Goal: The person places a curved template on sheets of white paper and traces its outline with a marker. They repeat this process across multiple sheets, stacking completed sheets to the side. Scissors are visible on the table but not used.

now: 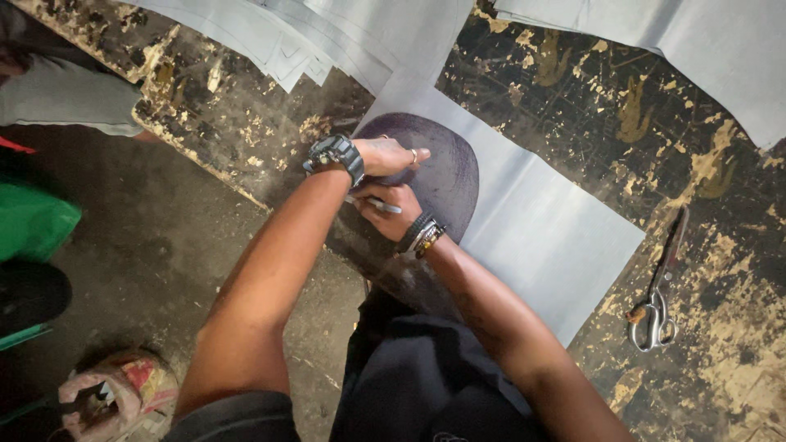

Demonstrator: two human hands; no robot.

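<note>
A dark oval template [449,176] lies on a pale grey sheet [540,237] spread over a worn black worktable [622,106]. My left hand [391,154], with a black watch on the wrist and a ring on a finger, presses flat on the template's near-left edge. My right hand [391,203], wearing bead bracelets, grips a white pen [378,205] at the template's edge just below the left hand.
A pair of scissors [659,295] lies on the table at the right. More pale cut sheets [327,33] are stacked at the top, another sheet [712,41] at the top right. Beside the table, left, are a green bag [33,221] and a reddish bundle [123,397] on the floor.
</note>
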